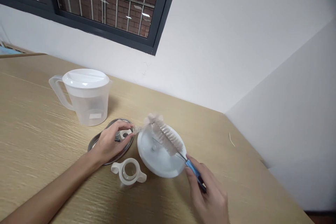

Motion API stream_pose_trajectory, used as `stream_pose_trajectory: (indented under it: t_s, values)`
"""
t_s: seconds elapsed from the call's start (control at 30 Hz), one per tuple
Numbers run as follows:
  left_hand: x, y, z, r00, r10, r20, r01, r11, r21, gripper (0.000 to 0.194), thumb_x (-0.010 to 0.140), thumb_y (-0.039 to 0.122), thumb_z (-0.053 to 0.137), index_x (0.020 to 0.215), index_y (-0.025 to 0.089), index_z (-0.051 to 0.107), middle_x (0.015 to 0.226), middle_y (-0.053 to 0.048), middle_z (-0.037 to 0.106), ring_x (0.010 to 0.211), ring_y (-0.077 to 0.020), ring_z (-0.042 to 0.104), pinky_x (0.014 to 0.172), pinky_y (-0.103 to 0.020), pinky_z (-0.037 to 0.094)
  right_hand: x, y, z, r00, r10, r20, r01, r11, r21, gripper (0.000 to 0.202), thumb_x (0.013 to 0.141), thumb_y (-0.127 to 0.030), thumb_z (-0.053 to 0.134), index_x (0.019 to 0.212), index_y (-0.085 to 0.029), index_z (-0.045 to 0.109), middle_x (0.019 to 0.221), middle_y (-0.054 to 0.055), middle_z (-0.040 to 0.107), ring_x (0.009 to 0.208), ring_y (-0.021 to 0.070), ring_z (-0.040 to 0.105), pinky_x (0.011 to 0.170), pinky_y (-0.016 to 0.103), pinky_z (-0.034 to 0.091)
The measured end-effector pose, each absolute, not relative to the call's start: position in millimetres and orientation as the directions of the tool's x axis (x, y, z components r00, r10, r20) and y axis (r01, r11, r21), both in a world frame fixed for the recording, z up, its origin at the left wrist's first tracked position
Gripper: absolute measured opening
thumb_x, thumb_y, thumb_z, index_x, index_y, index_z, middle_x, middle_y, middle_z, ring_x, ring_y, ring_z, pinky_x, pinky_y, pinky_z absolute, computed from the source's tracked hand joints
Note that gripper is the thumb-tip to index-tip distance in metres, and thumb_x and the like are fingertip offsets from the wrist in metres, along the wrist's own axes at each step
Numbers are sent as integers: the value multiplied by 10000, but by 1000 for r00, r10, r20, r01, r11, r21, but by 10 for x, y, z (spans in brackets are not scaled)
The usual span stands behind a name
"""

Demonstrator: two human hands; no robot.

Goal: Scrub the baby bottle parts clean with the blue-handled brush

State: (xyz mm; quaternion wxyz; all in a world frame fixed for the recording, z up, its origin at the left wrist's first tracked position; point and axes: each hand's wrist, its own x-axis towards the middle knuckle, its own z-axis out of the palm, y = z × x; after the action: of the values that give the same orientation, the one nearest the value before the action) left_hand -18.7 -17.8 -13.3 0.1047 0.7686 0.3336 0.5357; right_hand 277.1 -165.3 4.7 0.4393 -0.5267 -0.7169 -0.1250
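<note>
My right hand [207,189] grips the blue handle of a bottle brush [168,138], whose white bristles slant up to the left above a white bowl [162,166]. Between the thumb and fingers of my left hand [111,141] is a small clear ribbed piece [136,129], close to the brush's tip. Under my left hand lies an oval metal tray [115,159] with small parts on it, among them a white ring [126,133]. A bottle with two white handles [130,171] stands open in front of the tray and bowl.
A translucent lidded pitcher [90,101] stands at the back left of the wooden table [34,112]. A thin pale strip [231,139] lies to the right. Behind the table are a white wall [204,42] and a barred window [112,0].
</note>
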Motion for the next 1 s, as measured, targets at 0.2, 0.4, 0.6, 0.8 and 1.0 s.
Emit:
stream_pose_trajectory:
  t_s: [0.2,0.4,0.6,0.8,1.0]
  values:
    - [-146,-219,-105,129,769,626,211,-638,740,265,883,265,753,1093,227,596,1074,-67,754,997,-227,769,903,-379,628,2839,-1607,48,-97,663,742,899,378,-220,299,988,-172,598,1283,-169,646,969,78,736,766,148,716,665,226,576]
    - [-68,-233,37,100,955,281,-142,-266,954,448,777,350,863,1032,226,516,1132,-82,748,921,-216,778,827,-356,628,2840,-1629,66,-49,637,769,905,353,-235,299,988,-179,606,1283,-185,652,1062,100,751,838,172,740,668,241,588]
    - [-50,-262,223,122,990,71,-253,-38,967,573,689,393,926,1072,197,548,1021,-74,769,937,-211,754,802,-311,601,2743,-1680,79,4,631,776,883,361,-298,307,976,-152,615,1276,-195,662,989,72,746,705,132,681,580,224,544]
    - [-90,-251,221,152,988,-38,-313,85,946,601,712,455,909,1128,201,557,915,-60,792,830,-211,769,625,-242,560,2762,-1670,97,-14,620,784,883,376,-281,313,975,-132,615,1281,-186,651,984,79,739,707,122,671,591,212,549]
    - [-103,-265,195,185,978,-98,-242,142,960,630,746,513,869,1206,223,552,901,-71,800,849,-260,777,486,-228,510,2766,-1679,85,-106,597,796,873,439,-213,413,951,-84,625,1348,-196,622,920,64,714,654,114,631,557,213,525]
